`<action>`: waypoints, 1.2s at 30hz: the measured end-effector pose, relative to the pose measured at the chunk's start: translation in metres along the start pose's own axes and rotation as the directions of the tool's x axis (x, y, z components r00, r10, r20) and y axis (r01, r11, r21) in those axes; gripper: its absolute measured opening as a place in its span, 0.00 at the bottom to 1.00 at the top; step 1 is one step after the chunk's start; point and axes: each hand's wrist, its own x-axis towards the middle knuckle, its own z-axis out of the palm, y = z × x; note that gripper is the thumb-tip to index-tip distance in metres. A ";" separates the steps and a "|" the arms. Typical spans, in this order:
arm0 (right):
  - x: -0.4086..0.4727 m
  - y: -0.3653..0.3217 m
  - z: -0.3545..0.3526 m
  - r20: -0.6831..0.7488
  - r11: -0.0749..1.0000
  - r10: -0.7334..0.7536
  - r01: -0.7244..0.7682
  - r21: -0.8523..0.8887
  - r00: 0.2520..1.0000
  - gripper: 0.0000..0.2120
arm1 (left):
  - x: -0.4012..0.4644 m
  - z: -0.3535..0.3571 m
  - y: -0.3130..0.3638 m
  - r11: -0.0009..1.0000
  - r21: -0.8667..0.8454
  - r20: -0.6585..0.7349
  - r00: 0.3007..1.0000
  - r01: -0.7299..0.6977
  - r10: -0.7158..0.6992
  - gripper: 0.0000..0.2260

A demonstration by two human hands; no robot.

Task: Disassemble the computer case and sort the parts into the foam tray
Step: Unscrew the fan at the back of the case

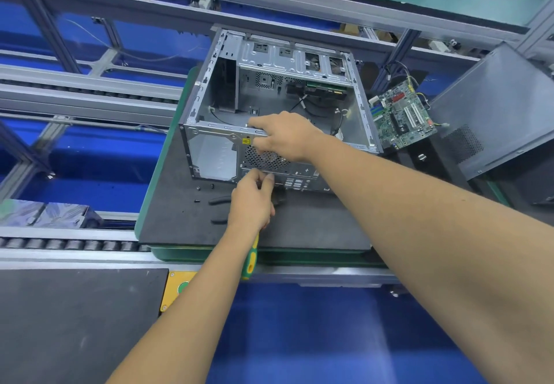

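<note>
Your left hand (251,200) sits nearest, fingers curled around a screwdriver (251,259) (green-and-yellow handle under your wrist), fingertips at the computer case (269,108) rear panel just below the fan grille (263,158). Your right hand (284,137) grips the case's near top rail, fingers over the edge. The case stands on the foam tray (186,212); a motherboard (401,114) lies beyond, right.

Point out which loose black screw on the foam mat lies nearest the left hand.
The screw just left of the left hand, below the case's rear corner. The other two, and, lie farther left.
</note>
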 end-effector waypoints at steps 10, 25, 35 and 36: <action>0.002 0.001 0.000 0.032 1.000 0.006 -0.006 -0.004 0.999 0.17 | 0.008 -0.124 -0.036 0.622 0.769 -0.062 0.951 -0.148 0.303 0.09; 0.000 -0.001 -0.001 0.044 1.000 0.004 -0.004 -0.002 0.999 0.07 | 0.015 -0.143 -0.055 0.717 0.679 -0.127 0.937 -0.157 0.325 0.11; 0.000 0.000 -0.001 0.031 1.000 0.013 -0.013 0.008 0.999 0.07 | 0.039 -0.153 -0.050 0.735 0.678 -0.167 0.974 0.000 0.154 0.09; -0.001 0.000 -0.001 0.032 1.000 0.011 -0.011 0.008 0.999 0.07 | 0.040 -0.152 -0.050 0.756 0.655 -0.177 0.972 -0.002 0.155 0.09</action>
